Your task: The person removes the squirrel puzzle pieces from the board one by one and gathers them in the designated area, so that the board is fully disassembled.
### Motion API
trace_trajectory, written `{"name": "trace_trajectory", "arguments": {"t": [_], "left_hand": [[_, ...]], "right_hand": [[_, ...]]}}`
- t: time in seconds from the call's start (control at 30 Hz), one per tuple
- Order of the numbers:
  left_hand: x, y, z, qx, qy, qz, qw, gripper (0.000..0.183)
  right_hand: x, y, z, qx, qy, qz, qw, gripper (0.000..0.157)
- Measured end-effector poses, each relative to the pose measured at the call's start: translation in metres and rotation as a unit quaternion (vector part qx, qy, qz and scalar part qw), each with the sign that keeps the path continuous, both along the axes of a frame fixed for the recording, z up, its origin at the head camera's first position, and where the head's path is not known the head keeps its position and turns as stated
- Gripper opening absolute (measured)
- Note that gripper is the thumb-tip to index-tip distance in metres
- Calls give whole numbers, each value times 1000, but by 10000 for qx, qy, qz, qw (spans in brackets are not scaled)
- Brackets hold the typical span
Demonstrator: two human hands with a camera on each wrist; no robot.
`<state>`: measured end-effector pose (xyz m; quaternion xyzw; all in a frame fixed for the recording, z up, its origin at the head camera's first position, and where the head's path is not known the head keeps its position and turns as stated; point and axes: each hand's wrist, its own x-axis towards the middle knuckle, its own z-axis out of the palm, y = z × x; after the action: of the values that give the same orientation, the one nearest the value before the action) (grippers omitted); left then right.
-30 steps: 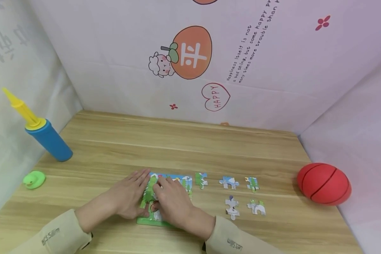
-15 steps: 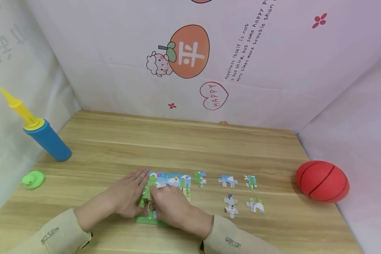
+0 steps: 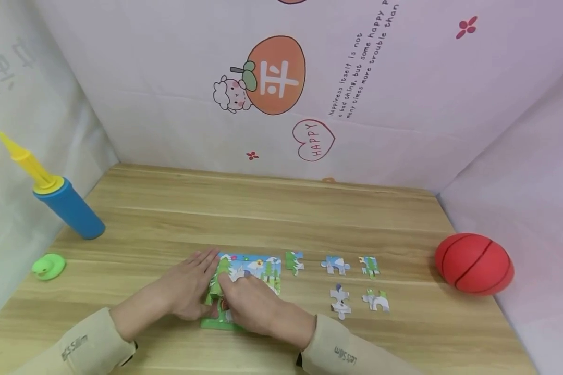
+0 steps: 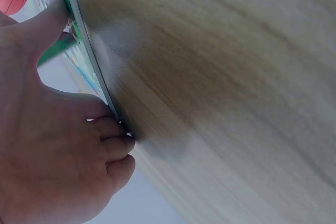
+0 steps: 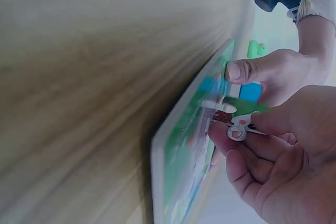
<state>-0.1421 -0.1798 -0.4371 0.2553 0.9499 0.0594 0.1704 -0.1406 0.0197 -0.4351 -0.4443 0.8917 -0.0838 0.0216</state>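
A jigsaw puzzle board with a green border and a cartoon picture lies near the front of the table. Along its left edge rests my left hand, fingers straight and the thumb pressing on the board's lower left part. My right hand is over the board's lower middle. Its thumb and fingers pinch a puzzle piece with green and a white animal figure, tilted up from the board; part of the piece is hidden by the fingers. Right of the board lie several loose pieces, among them a green tree piece.
More loose pieces lie further right, one a grey and white piece. A red ball stands at the table's right edge. To the left are a blue and yellow hand pump and a green toy duck. Printed cloth walls the back.
My right hand has shifted slightly left and turned, tilting the pinched piece up and uncovering more of the board's upper part. My left hand stays on the board's left edge.
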Motion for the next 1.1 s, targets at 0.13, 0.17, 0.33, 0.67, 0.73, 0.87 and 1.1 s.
{"name": "trace_trajectory", "arguments": {"t": [0.13,0.17,0.33,0.67,0.73,0.87,1.1], "left_hand": [[-1,0,1,-66,24,-19,10000,116],[-1,0,0,-74,27,-21,10000,117],[-2,2,-1,-139,17,-28,9999,116],[-1,0,1,-100,-103,19,9999,116],[0,0,1,-95,-98,5,9999,116],[-1,-1,1,-92,-85,-4,9999,115],[-1,0,1,-76,-114,9,9999,115]], "right_hand": [[-6,9,8,-124,-225,-165,9995,15],[-8,14,12,-156,-273,-224,9993,13],[-24,48,31,-455,-309,-599,9967,8],[-32,119,16,-1252,-1626,-1393,9688,19],[-29,127,9,-1276,-1847,-1459,9635,16],[-27,134,1,-1236,-1958,-1496,9613,14],[-29,132,-7,-1000,-1360,-1603,9725,17]]}}
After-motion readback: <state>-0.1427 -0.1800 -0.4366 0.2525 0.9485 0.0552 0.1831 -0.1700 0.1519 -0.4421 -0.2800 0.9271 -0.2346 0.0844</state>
